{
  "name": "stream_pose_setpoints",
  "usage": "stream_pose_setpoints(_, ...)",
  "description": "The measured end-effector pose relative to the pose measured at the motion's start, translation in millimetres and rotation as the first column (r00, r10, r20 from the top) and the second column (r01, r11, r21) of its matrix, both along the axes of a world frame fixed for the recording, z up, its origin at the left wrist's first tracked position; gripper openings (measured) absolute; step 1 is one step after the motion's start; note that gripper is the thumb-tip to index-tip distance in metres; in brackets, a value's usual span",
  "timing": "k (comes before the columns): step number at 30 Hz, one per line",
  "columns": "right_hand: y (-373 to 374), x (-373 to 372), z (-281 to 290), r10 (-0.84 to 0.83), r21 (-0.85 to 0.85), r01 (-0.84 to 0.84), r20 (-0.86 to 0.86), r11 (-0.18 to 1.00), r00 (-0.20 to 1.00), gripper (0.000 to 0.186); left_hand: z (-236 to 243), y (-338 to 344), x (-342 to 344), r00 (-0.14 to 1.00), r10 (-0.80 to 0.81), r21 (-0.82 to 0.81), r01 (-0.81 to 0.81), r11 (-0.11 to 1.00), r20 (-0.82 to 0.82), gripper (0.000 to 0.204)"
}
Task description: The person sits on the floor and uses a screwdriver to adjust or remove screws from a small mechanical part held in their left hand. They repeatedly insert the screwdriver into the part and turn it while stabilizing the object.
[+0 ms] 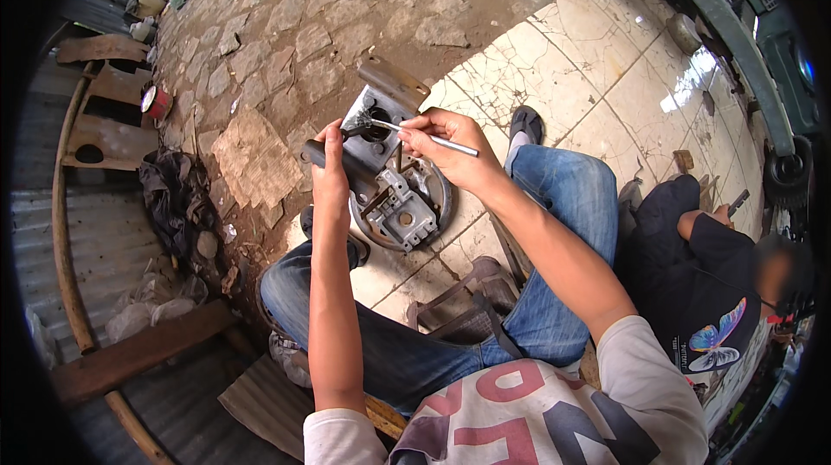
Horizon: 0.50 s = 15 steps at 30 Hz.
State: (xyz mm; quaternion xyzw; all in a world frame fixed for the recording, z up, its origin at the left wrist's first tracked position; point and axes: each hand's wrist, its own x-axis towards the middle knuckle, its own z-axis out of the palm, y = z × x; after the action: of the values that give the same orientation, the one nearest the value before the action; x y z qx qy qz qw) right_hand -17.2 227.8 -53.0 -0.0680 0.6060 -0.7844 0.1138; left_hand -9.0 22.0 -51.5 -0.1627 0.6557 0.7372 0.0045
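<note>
My right hand (447, 143) is closed round a thin silver metal rod (454, 146), which slants up to the left. The rod's tip meets a small dark piece beside my left thumb; its kind is too small to tell. My left hand (330, 164) is wrapped round a dark metal tube (357, 169), one rounded end sticking out to the left. Just beyond and below my hands sits a grey cast-metal assembly (405, 221) on a round plate. Its flat bracket (387, 103) has a hole and carries a brownish metal cylinder (394, 82) at the far end.
Between my knees lies a dark strapped item (485, 292) on the cracked tiles (571, 58). To the right sits another person (692, 266) in dark clothes, holding a phone. A wooden plank (143, 352), black cloth (177, 205) and flat cardboard (254, 156) are at left.
</note>
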Motion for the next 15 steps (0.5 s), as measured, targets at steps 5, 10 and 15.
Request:
stream_pose_setpoints(5,-4,10,22,0.094,0.005,-0.094,0.014,0.996,0.995,0.022,-5,-1,1,1.0,0.006,-0.087,-0.007,0.996,-0.006,0.063)
stream_pose_setpoints(10,-3,4,12,0.038,0.033,-0.038,-0.016,0.999,0.999,0.022,-4,-1,0,1.0,-0.003,-0.063,0.002,0.998,-0.005,0.062)
stream_pose_setpoints(15,-3,6,10,0.035,-0.04,-0.034,0.024,0.999,0.999,0.024,-4,-1,0,1.0,0.005,-0.001,-0.005,1.0,-0.018,0.058)
